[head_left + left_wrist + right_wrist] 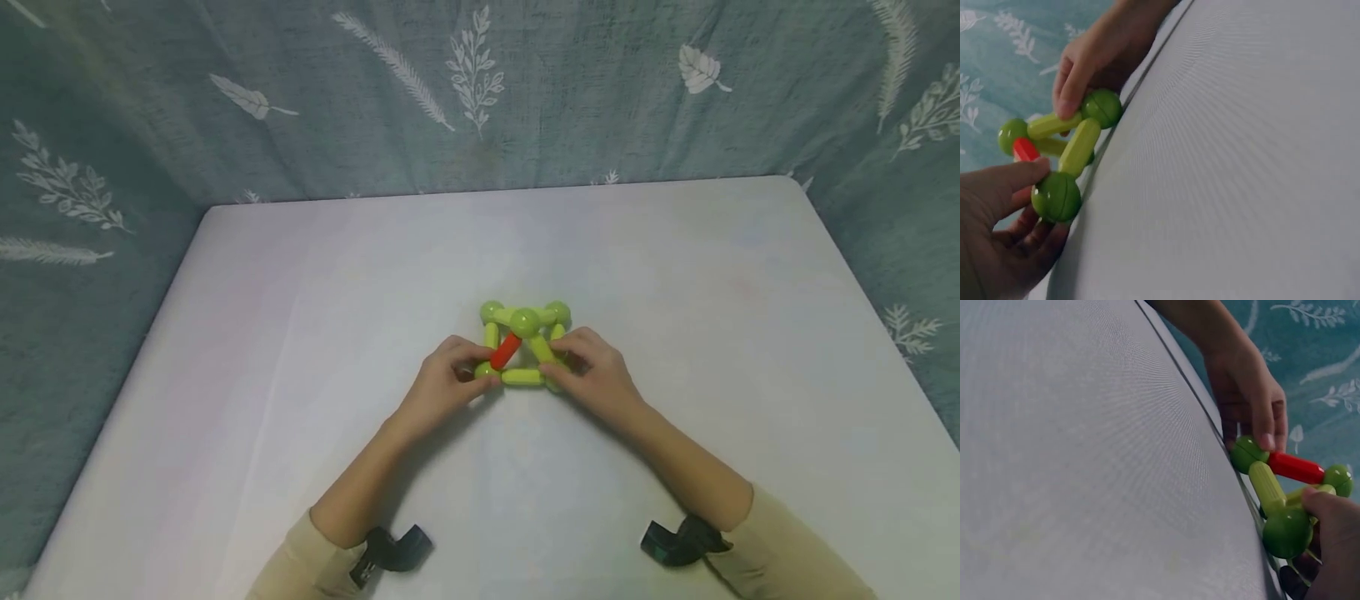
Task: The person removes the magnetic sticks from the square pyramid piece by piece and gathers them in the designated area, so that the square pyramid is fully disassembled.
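A building-toy structure of green balls and rods stands on the table. Its top ball [524,322] joins a red rod [506,351] and several yellow-green ones. My left hand [448,375] grips the front left corner; in the left wrist view its thumb lies at the red rod's lower end, by a green ball [1056,197]. With my right hand [600,375] I pinch the sloping yellow-green rod [541,349] near the front right ball [1287,532]. Between both hands runs a horizontal yellow-green rod [522,377]. Fingers partly hide the front corners.
The white table [360,275] reaches out on all sides of the structure. Behind it hangs a teal cloth with white leaf prints [585,100]. Dark straps with small devices [401,550] sit at both wrists, near the tan sleeves.
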`<state>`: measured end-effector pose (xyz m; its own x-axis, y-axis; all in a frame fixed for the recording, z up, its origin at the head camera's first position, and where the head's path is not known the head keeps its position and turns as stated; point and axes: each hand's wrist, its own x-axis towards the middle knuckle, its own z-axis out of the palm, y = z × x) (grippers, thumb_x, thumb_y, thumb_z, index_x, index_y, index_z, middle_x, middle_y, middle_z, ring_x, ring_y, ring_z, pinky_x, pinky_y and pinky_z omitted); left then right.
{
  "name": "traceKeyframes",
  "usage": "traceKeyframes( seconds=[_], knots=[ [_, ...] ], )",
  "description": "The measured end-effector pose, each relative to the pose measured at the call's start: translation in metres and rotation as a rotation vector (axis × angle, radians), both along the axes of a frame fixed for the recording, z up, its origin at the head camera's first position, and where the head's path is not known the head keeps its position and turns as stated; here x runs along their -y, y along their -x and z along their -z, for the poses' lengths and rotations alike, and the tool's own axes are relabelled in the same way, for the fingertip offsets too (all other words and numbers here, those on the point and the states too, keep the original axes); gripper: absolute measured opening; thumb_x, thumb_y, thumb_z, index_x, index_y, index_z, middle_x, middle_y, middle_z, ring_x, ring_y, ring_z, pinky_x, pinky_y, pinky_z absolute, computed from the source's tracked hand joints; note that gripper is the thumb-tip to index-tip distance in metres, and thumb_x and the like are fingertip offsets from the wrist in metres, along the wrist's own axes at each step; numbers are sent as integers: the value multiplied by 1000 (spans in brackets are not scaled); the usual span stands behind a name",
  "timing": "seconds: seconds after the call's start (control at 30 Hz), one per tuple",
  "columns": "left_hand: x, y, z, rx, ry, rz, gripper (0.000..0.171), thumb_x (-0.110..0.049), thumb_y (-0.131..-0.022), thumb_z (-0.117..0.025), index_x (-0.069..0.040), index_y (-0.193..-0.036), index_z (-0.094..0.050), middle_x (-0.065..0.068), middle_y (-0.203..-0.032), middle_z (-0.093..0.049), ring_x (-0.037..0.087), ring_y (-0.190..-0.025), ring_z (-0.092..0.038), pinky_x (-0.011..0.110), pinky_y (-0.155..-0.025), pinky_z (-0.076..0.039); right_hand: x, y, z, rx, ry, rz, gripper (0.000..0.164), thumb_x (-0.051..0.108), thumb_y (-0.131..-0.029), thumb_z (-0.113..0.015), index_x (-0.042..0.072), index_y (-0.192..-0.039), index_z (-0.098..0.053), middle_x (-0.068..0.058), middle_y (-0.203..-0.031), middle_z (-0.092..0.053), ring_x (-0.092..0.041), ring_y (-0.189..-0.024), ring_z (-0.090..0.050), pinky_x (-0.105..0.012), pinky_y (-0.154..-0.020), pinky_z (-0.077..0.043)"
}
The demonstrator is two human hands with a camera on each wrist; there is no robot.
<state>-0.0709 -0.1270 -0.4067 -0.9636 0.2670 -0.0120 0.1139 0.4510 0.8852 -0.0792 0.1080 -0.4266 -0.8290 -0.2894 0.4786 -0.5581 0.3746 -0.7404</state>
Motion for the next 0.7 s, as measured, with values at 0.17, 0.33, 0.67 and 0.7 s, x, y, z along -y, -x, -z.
traceKeyframes(
  seconds=[0.17, 0.33, 0.67, 0.7],
  knots=[
    [-12, 6, -2, -74, 3, -51, 25, -18, -82, -75, -7, -104, -70, 4, -96, -59, 16, -81, -59, 26, -68, -51, 0, 2, 4, -6, 38, -2, 29, 0, -68, -82, -1, -94, -69, -9, -84, -62, -19, -69, -55, -19, -61, -47],
    [-24, 12, -6, -147, -72, -64, 24, -16, -82, -74, -7, -104, -67, 5, -94, -59, 16, -85, -59, 28, -73, -52, 0, 4, 5, -101, 81, -25, 31, -9, -61, -82, -5, -89, -68, -14, -80, -62, -25, -65, -55, -24, -57, -48],
    [-35, 30, -13, -372, -2, 57, 49, -19, -78, -77, -5, -123, -61, 6, -115, -60, 21, -106, -47, 36, -88, -42, 1, 6, 5, -151, 108, -59, 33, -15, -57, -79, -6, -86, -67, -14, -78, -61, -24, -64, -53, -22, -57, -46],
    [-35, 31, -13, -377, 7, 67, 49, -20, -79, -76, -6, -123, -61, 5, -116, -61, 20, -106, -46, 36, -88, -41, 0, 8, 10, -149, 108, -58, 33, -14, -57, -80, -5, -87, -67, -13, -78, -61, -23, -64, -53, -21, -57, -46]
  ],
)
